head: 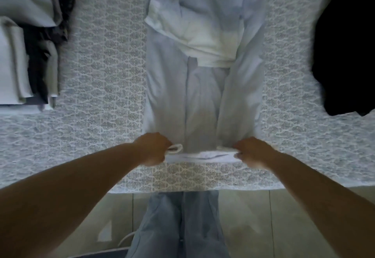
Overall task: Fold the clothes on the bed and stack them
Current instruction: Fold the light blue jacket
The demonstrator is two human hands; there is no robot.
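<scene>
The pale blue shirt (203,95) is lying lengthwise at the centre of the patterned bedspread (101,75), sides folded inward. The left hand (153,149) and right hand (251,152) are each pinching a corner of its near hem, fingers curled round the cloth. A stack of folded clothes (26,58) is sitting far left. A black garment (345,54) is lying at right.
</scene>
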